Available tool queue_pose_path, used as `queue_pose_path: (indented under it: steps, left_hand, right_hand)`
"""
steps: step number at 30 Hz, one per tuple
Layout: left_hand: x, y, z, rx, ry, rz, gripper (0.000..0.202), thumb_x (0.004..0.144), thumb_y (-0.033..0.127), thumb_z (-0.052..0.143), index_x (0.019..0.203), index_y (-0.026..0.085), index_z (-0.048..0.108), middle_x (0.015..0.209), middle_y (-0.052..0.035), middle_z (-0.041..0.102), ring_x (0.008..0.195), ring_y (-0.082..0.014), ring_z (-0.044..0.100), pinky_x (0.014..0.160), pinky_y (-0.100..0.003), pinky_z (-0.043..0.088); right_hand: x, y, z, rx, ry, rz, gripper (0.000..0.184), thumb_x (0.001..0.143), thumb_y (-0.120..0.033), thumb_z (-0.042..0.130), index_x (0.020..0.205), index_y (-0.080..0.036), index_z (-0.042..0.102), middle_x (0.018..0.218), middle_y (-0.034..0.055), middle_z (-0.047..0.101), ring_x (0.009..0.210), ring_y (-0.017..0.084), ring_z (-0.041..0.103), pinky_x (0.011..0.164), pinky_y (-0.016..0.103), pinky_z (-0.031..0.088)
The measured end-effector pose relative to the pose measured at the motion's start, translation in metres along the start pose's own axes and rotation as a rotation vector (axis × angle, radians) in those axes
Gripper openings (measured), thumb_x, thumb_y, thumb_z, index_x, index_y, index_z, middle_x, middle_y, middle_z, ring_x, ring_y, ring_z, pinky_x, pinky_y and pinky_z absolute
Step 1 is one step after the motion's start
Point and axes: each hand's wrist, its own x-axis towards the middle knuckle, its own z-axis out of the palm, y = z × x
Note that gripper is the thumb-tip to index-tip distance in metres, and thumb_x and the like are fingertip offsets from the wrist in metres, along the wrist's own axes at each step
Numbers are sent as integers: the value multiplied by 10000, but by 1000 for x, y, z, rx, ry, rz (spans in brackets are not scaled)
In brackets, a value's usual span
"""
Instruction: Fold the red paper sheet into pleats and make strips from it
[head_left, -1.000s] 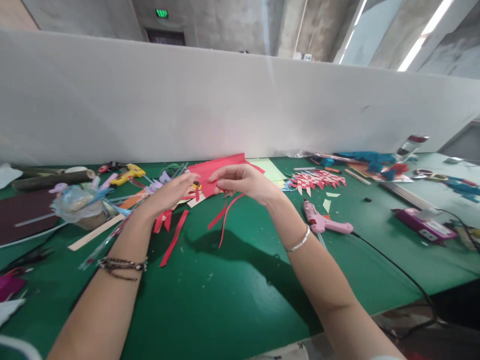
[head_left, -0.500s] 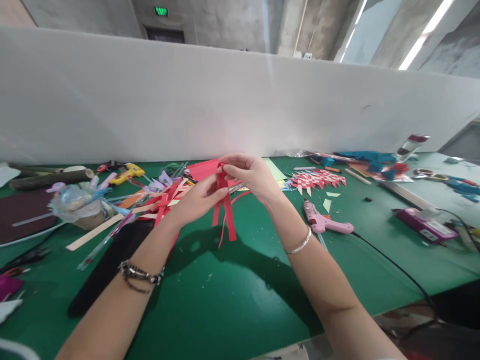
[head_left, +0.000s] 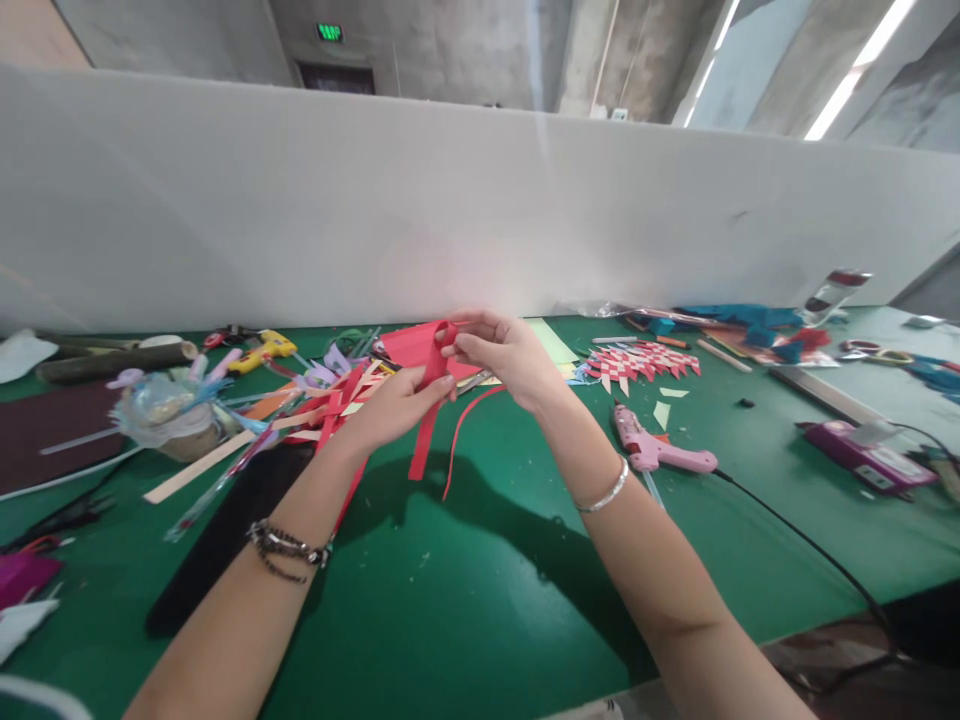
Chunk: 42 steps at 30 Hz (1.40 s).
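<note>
Both my hands are raised over the green table and pinch the same red paper strip. My left hand grips the strip from below, my right hand holds its top, where the strip curls into a small loop. The loose end hangs down toward the table, and a thinner red strip dangles from my right hand. Behind the hands lies a red paper sheet. A heap of red and cream strips lies just left of my left hand.
A pink glue gun with a black cord lies to the right, near a red-and-white woven paper piece. A yellow glue gun, a plastic-wrapped cup and a wooden stick crowd the left. A white partition wall backs the table.
My left hand left the pile on the table and rose to join the right hand on the red strip. The strip's top now curls into a loop between the hands.
</note>
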Motion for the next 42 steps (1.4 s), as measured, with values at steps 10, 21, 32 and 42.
queue_pose_path:
  steps: [10, 21, 32, 42]
  left_hand:
    - [1, -6, -7, -34, -225, 76, 522, 836, 568, 309, 576, 186, 549, 518, 23, 466, 516, -117, 448, 558, -237, 359]
    - [0, -12, -14, -18, -94, 42, 391, 801, 563, 448, 746, 184, 525, 469, 57, 427, 435, -94, 390, 439, -204, 297]
    - [0, -11, -32, 219, 19, 52, 307, 804, 458, 453, 707, 188, 561, 527, 46, 459, 458, -94, 394, 460, -211, 295]
    - [0, -8, -28, 362, -85, 143, 341, 821, 460, 425, 726, 181, 597, 605, 22, 532, 567, -118, 458, 515, -211, 309]
  right_hand:
    - [-2, -6, 0, -438, -83, -50, 192, 738, -181, 581, 925, -137, 595, 894, 38, 632, 718, 90, 551, 667, 229, 452]
    - [6, 6, -10, -315, -54, -70, 61, 726, -150, 532, 781, -161, 508, 755, -13, 572, 653, 78, 550, 633, 224, 445]
    - [1, 2, -21, -884, 5, -255, 163, 803, -167, 512, 947, -155, 587, 969, 77, 630, 924, 185, 573, 818, 317, 420]
    - [-2, 4, -2, -833, -409, -143, 154, 847, -227, 505, 901, -128, 609, 719, 7, 602, 637, 97, 502, 600, 219, 346]
